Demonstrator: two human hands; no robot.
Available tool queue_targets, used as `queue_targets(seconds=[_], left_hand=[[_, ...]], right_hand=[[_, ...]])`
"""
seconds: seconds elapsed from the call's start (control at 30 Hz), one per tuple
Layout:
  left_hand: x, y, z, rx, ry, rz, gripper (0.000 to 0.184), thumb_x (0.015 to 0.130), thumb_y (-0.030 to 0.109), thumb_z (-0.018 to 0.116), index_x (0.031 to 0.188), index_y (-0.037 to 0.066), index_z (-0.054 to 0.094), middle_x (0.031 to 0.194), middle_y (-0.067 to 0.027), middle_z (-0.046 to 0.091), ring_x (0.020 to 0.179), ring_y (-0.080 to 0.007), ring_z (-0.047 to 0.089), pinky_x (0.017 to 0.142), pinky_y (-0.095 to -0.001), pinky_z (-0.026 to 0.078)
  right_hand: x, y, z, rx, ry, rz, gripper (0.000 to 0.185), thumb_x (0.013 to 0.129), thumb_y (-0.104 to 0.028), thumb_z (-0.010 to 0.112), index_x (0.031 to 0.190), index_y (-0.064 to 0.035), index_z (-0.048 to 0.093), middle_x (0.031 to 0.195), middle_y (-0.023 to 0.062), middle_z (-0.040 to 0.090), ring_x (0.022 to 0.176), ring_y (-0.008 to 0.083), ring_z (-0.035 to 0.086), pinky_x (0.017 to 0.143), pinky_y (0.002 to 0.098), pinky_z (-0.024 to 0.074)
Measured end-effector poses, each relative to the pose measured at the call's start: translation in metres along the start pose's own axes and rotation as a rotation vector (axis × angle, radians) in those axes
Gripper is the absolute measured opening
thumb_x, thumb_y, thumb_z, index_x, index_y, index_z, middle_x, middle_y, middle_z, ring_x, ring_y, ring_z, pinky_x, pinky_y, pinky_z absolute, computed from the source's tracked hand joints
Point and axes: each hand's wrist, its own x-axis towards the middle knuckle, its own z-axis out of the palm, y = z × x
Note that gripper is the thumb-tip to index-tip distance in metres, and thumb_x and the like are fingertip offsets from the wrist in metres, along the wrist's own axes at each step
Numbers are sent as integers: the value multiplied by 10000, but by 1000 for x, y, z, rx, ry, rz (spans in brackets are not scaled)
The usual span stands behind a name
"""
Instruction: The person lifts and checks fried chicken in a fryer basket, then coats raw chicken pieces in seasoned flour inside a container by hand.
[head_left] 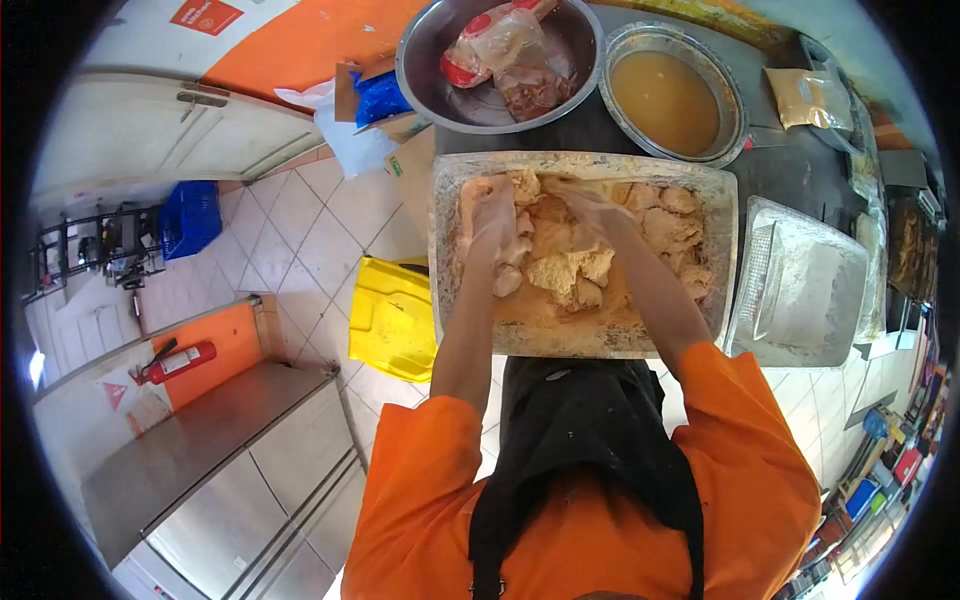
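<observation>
Left hand and right hand dip into the tray at its far side, too blurred to tell their spread or hold. Coated pieces lie around them, probably soft, crumbly outside, best scooped from beneath.

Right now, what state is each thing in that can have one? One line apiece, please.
Large tub: uncovered, partly filled with floury crumbs and coated pieces.
Left hand: in the tub, blurred.
Right hand: in the tub, blurred.
Steel bowl: uncovered, holding a plastic bag.
Round basin: uncovered, holding cloudy tan liquid.
Side tray: uncovered, dusted with white powder.
Fire extinguisher: upright against the orange panel.
</observation>
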Motion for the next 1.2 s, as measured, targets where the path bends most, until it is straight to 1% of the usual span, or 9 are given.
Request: queue_targets(seconds=[0.1,0.23,0.33,0.43,0.5,0.77,0.87,1.07,1.2], left_hand=[[5,-10,-1,-179,-44,0,692,893,496,578,1339,-28,503,1201,-214,629,1118,-344,599,892,-425,486],[-48,-24,-49,768,-257,860,378,972,360,513,1101,32,651,1229,-209,611,1122,-360,592,952,-401,449],[-101,-29,-50,-140,-278,368,356,920,257,563,1215,60,593,1310,-213,570,1139,-346,589,962,-379,451],[-75,-57,-33,-710,-282,-239,452,899,241,589,1309,63,516,1356,-202,547,1147,-321,591,959,-356,452],[-55,-72,-24,99,-296,202,547,922,334,583,1372,52,452,1348,-171,557,1131,-289,598,944,-348,458],[-110,7,-7,69,-305,27,517,889,460,603,1127,5,663,1119,-153,638,994,-245,595,879,-350,465],[-105,-31,-25,974,28,1158,553,845,271,636,1289,-48,549,1375,-311,475,1194,-383,539,989,-409,444],[-80,-27,-23,673,221,316,556,875,332,637,1305,9,497,1177,-263,572,1017,-372,609,861,-429,493],[2,-18,6,567,124,142,560,896,373,637,1316,46,462,1046,-232,637,899,-364,655,775,-441,525]], right_hand=[[-19,-79,-38,936,112,272,662,973,-599,403,1471,-164,442,1491,72,450,1368,278,397,1140,433,300],[-81,-34,-43,443,100,-186,660,959,-561,486,1454,-125,461,1450,86,494,1336,274,429,1120,416,320],[-88,37,-23,780,133,-287,595,974,-489,478,1448,-130,469,1465,95,474,1342,270,433,1131,411,310],[-121,0,-42,599,89,477,473,1022,-365,397,1430,-148,495,1510,98,421,1369,254,427,1146,385,298],[-106,6,-14,552,86,512,470,1015,-358,421,1425,-140,500,1520,96,412,1376,242,417,1140,385,306],[-94,-89,-20,91,-75,-11,450,968,-212,507,1417,-171,507,1460,157,474,1342,346,431,1141,388,306],[-126,-68,-21,300,159,-139,413,960,-201,514,1370,-175,552,1395,144,531,1277,323,493,1087,377,369],[-103,-5,-35,643,315,434,467,969,-105,467,1432,-167,470,1471,78,471,1346,226,449,1127,323,355],[-41,-8,-29,292,266,204,488,998,-81,421,1471,-203,422,1528,61,401,1396,215,388,1157,340,324]])
